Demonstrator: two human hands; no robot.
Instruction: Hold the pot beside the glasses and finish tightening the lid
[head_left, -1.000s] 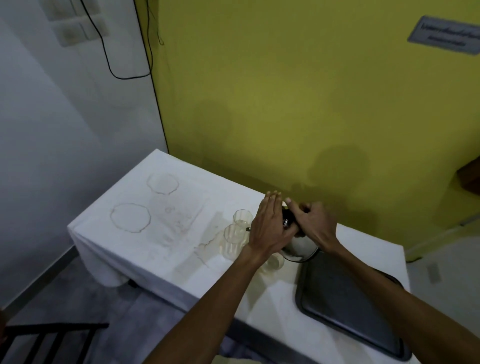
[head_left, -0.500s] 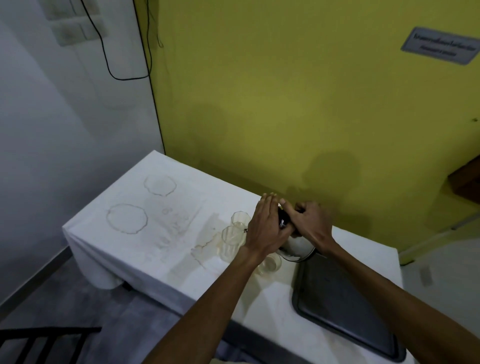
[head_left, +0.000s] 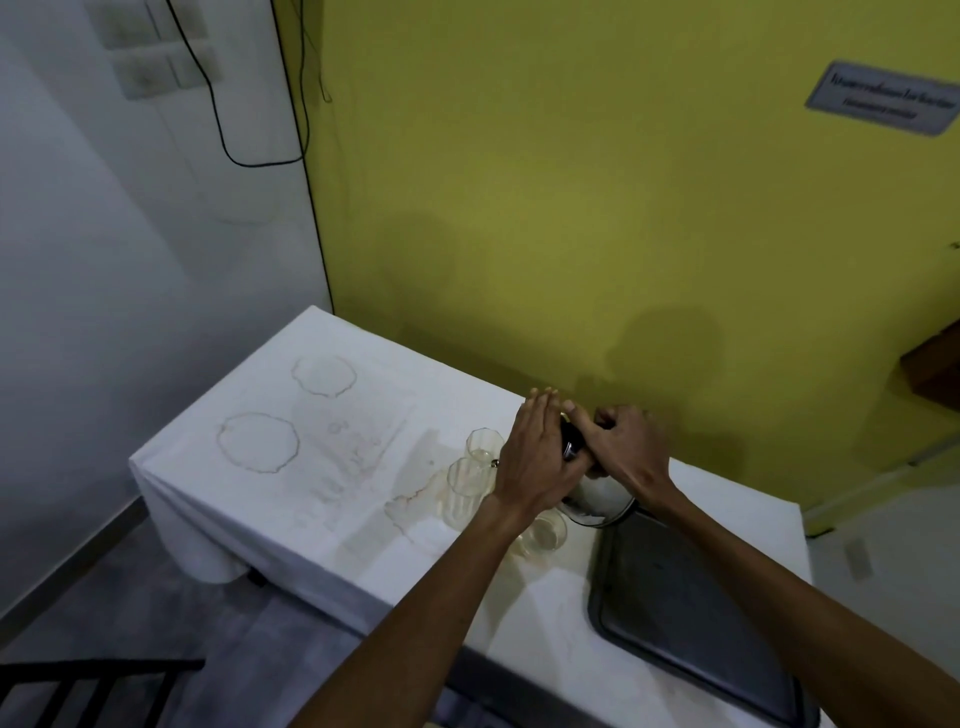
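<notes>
working at a steel kettle (head_left: 597, 499): lid pressed by the flat left hand (head_left: 535, 457), knob pinched by the right hand (head_left: 623, 452); glasses (head_left: 467, 480) unfilled.

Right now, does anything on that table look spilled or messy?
Yes. The white tablecloth is stained: two brownish rings toward its left end and blotchy marks beside the clear glasses, like dried spills. Both hands are on the shiny kettle; no liquid is visibly running.

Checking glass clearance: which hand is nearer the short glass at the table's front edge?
Left. The left hand is above and just behind the short glass; the right hand is farther right, on the kettle.
</notes>
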